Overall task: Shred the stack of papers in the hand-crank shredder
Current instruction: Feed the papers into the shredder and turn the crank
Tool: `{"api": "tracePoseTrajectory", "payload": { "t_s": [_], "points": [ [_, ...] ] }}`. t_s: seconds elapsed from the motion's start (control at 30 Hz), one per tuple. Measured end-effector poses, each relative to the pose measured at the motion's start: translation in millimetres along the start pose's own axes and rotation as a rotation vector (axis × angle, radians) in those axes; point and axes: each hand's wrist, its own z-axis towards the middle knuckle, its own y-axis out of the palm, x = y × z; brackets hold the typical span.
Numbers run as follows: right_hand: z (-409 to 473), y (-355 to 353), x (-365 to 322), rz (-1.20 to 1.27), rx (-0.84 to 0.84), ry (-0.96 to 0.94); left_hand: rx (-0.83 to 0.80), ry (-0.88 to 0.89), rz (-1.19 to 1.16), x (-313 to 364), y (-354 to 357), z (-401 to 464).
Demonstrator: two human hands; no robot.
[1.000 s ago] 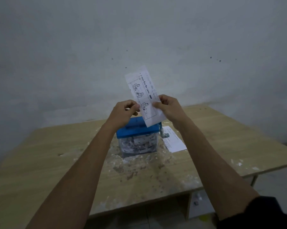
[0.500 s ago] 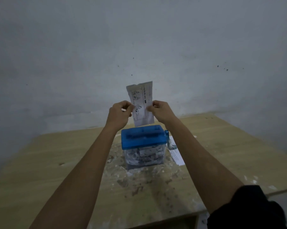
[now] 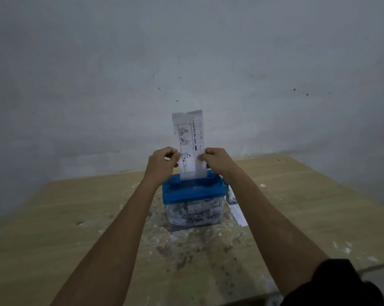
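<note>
From the head camera, both arms reach forward over a wooden table (image 3: 54, 217) set against a pale wall (image 3: 186, 51). The left hand (image 3: 161, 163) pinches the left edge of a narrow printed sheet of paper (image 3: 187, 142) between thumb and curled fingers, and the right hand (image 3: 217, 161) pinches the right edge the same way. The sheet stands upright between them, its lower end at the slot in the blue lid (image 3: 193, 189) of the hand-crank shredder (image 3: 194, 202). The shredder's clear bin (image 3: 195, 214) is packed with paper shreds and stands mid-table on a patch of scattered paper bits (image 3: 186, 246). Just right of the shredder, more printed papers (image 3: 236, 209) lie flat on the table, partly hidden by the right forearm. A dark sleeve (image 3: 336, 283) shows at lower right.
</note>
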Motion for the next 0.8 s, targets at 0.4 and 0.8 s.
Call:
{"api": "tracePoseTrajectory", "payload": {
  "t_s": [0.4,0.8],
  "points": [
    [5.9,-1.2,5.8,-0.009,-0.027,-0.005,-0.027,-0.027,0.006,-6.8,6.5,-0.8],
    [9.6,1.6,15.7,-0.115,0.026,-0.074,-0.095,-0.09,-0.054,-17.1,18.4,-12.5]
  ]
}}
